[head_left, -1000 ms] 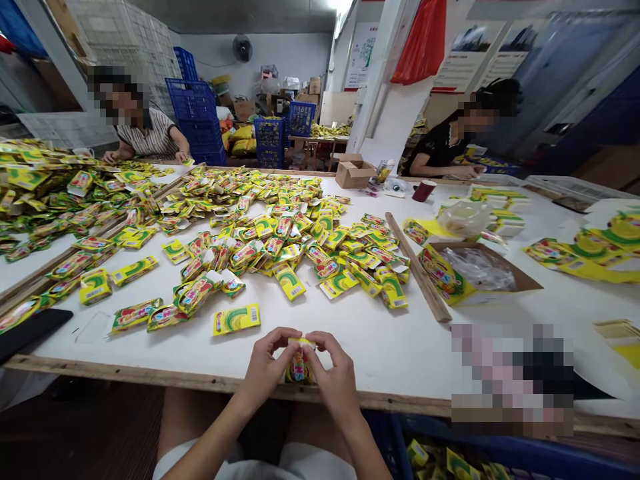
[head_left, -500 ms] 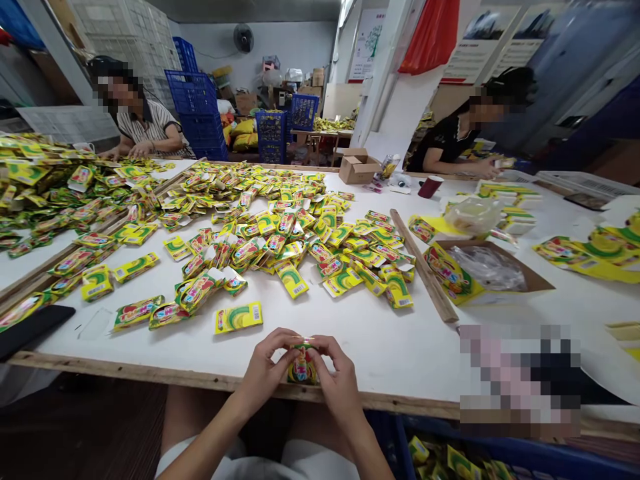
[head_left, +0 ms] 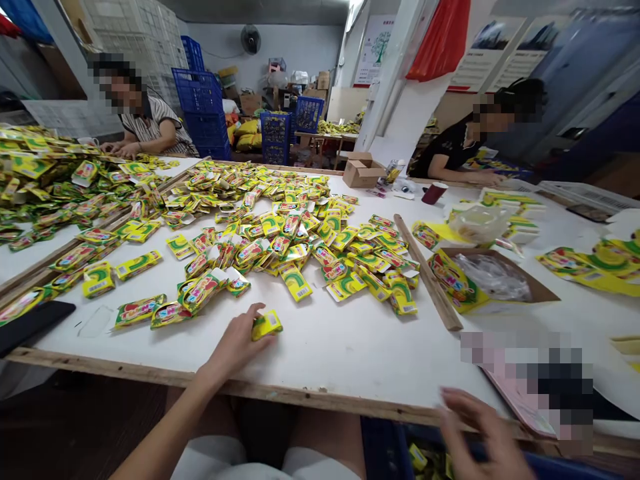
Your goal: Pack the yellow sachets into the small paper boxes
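Observation:
My left hand [head_left: 243,339] is closed around a small yellow and green printed carton [head_left: 267,325] at the near side of the white table, thumb on its near edge and fingers at its far edge. Blurred by motion, my right hand [head_left: 480,430] hangs over the blue crate [head_left: 383,447] below the table's front edge, fingers apart and nothing seen in them. Inside that crate are more such cartons [head_left: 419,459], partly covered by the hand. A heap of the same cartons [head_left: 280,243] lies beyond my left hand, some with white end flaps sticking out.
Wooden strips [head_left: 427,270] divide the table [head_left: 350,353]. At right stand an open display box [head_left: 493,275] with clear plastic inside and a dark red cup [head_left: 434,193]. A black phone-like object [head_left: 37,325] lies front left. Two people [head_left: 150,127] work across the table.
My hands have parted from the carton they both held. The left moved left onto the carton lying there; the right swung right and down over the crate, without that carton visible in it.

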